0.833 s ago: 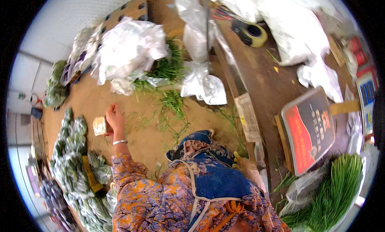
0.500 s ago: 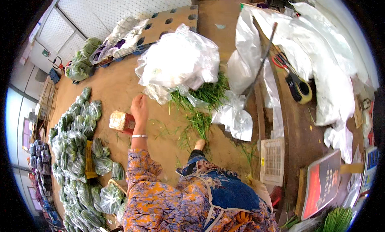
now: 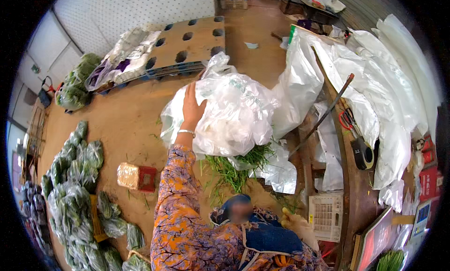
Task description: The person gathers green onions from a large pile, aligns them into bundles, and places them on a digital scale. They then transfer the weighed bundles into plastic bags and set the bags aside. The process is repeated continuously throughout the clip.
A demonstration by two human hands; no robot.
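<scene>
A left hand (image 3: 190,111), fingers extended and thumb spread, lies flat against a heap of crumpled white plastic (image 3: 241,114) on the brown floor (image 3: 126,126), gripping nothing; the state of the right hand cannot be told. Faint green printing, too creased to read, marks the upper part of the plastic. Cut greens (image 3: 229,172) spill from beneath its near edge. Left of the patterned sleeve (image 3: 180,191) sits a red block with a pale wrapped end (image 3: 133,176), near rows of bagged green vegetables (image 3: 70,205). At right, a pale crate (image 3: 325,217) bears a small yellow label, its print too fine to make out. Beyond it, a red carton (image 3: 429,184) carries pale lettering, and a red-and-dark board (image 3: 376,240) stands too steeply angled to read.
</scene>
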